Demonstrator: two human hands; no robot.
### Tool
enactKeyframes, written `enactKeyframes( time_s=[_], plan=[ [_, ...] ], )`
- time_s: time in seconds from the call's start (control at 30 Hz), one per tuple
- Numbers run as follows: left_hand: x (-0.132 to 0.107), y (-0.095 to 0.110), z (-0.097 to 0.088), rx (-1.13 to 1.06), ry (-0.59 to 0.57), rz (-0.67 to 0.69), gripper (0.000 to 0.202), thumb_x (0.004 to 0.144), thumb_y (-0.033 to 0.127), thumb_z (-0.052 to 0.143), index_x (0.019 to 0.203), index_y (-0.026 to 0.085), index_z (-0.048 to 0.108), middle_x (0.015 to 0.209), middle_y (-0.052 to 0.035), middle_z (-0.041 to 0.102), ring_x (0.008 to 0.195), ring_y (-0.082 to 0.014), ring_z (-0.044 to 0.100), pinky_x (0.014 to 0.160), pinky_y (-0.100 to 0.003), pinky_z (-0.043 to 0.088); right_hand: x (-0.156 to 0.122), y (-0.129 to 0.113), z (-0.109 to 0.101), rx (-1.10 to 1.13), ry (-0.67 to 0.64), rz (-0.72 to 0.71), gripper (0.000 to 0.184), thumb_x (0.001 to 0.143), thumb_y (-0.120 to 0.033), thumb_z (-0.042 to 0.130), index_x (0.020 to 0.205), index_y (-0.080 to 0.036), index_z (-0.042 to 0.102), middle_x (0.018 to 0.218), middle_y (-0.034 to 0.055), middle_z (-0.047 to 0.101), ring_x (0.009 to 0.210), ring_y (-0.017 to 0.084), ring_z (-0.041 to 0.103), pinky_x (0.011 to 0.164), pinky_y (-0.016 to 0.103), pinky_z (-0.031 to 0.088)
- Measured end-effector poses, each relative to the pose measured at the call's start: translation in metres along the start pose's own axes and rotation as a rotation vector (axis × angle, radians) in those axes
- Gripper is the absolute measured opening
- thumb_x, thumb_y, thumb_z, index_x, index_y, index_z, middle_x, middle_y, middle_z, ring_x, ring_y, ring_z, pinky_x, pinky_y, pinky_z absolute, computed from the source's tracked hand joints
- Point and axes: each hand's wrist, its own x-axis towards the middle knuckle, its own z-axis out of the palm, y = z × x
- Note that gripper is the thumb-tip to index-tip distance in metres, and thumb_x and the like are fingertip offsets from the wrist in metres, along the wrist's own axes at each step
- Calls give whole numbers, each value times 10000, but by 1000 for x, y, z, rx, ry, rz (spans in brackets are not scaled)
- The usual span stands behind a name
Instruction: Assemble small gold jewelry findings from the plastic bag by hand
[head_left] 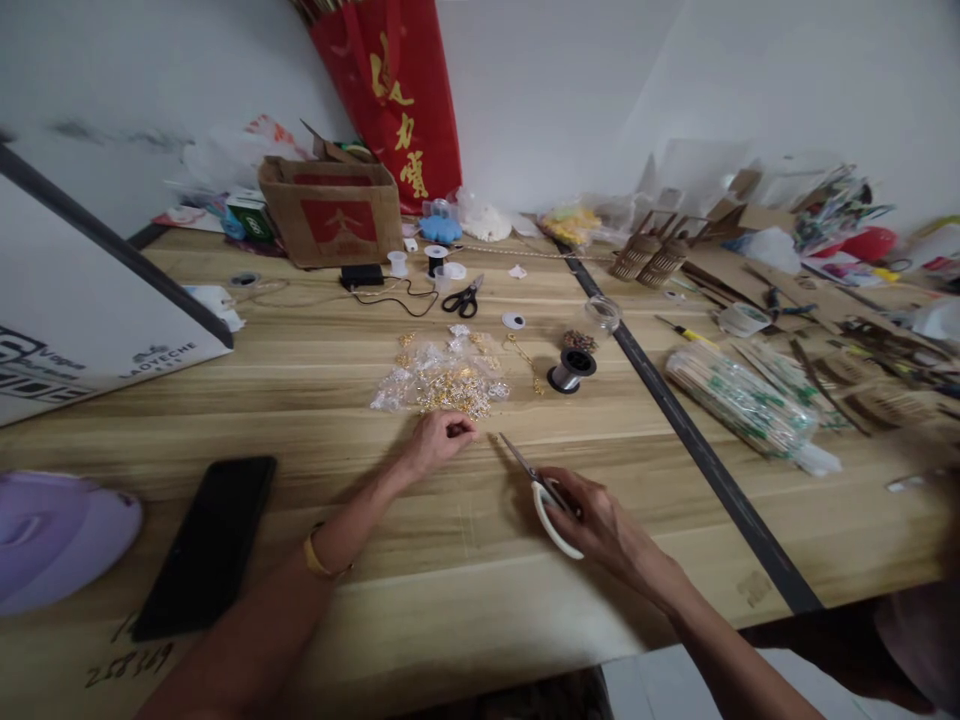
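Note:
White-handled scissors (553, 525) are gripped in my right hand (600, 520), their blades pointing up and left. Just left of the blade tips, my left hand (439, 440) has thumb and fingertips pinched together; whatever they hold is too small to make out. A tiny gold piece (495, 438) lies by the tips. Right behind my left hand is a pile of small gold and silver beads (454, 390) on crumpled clear plastic bags (405, 375). A thin gold chain (527, 360) lies to the right of the pile, beside a spool of fine wire (571, 370).
Black-handled scissors (463, 298) and a paper bag (330, 215) stand farther back. At left are a black phone (210, 545), a purple object (60, 540) and a white box (97, 300). Packs of wooden sticks (739, 400) lie at right, past a dark strip (682, 440).

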Motion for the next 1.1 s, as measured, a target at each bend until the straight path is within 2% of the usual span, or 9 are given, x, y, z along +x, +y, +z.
enactKeyframes(
  time_s=[0.07, 0.23, 0.33, 0.43, 0.5, 0.7, 0.8, 0.9, 1.1],
  plan=[
    [0, -1, 0, -18, 3, 7, 94, 735, 202, 626, 720, 128, 682, 687, -32, 683, 628, -119, 585, 592, -204, 457, -7, 1, -1, -105, 5, -19, 315, 866, -241, 489, 1173, -179, 526, 944, 79, 640, 778, 175, 625, 686, 259, 465],
    [-1, 1, 0, -33, 21, 11, 88, 736, 195, 623, 716, 129, 678, 683, -28, 678, 628, -115, 584, 589, -202, 460, -19, 1, 3, -401, -73, -18, 331, 898, -203, 438, 1226, -194, 487, 881, 62, 624, 650, 156, 613, 591, 252, 444],
    [-1, 2, 0, -40, 21, 1, 84, 734, 192, 627, 725, 127, 680, 709, -37, 689, 640, -121, 595, 600, -212, 464, -21, -4, 3, -576, -78, -64, 348, 879, -194, 491, 1226, -207, 505, 897, 68, 634, 757, 193, 621, 622, 269, 450],
    [0, 0, 0, -54, 20, 1, 95, 739, 200, 628, 725, 122, 681, 706, -41, 692, 633, -125, 600, 604, -218, 466, -21, -13, -2, -705, -109, -59, 349, 834, -185, 566, 1182, -215, 546, 923, 78, 648, 832, 231, 615, 594, 272, 432],
    [0, -1, 1, -67, 16, 7, 108, 742, 211, 628, 722, 118, 679, 693, -42, 689, 624, -125, 598, 595, -216, 463, -18, -19, -7, -733, -109, -48, 235, 828, -184, 577, 1058, -227, 599, 920, 74, 645, 836, 234, 610, 588, 269, 414],
    [0, -1, -1, -100, 9, 1, 127, 741, 225, 630, 720, 108, 674, 679, -45, 680, 621, -127, 587, 590, -215, 453, 29, -24, -16, -412, -91, -175, 157, 912, -245, 467, 922, -177, 608, 814, 47, 611, 689, 140, 586, 622, 239, 395],
    [-1, 2, -3, -124, 20, 3, 119, 735, 222, 637, 711, 110, 669, 679, -42, 672, 633, -129, 586, 604, -218, 451, 65, -18, -5, -145, -40, -182, 178, 849, -237, 549, 1001, -165, 607, 886, 42, 617, 671, 115, 567, 617, 221, 400],
    [-1, 6, -5, -126, 13, 25, 96, 735, 199, 636, 701, 115, 669, 696, -42, 665, 666, -134, 591, 635, -225, 452, 96, -10, 11, 107, -61, -153, 202, 782, -230, 606, 968, -152, 616, 781, 6, 602, 640, 106, 527, 577, 205, 386],
    [-2, 10, -7, -113, 15, 35, 102, 736, 223, 654, 716, 128, 684, 728, -43, 665, 701, -143, 590, 648, -228, 450, 126, 3, 32, 285, -123, -173, 155, 772, -277, 599, 787, -124, 615, 647, -34, 498, 577, 80, 421, 526, 189, 324]
  ],
)
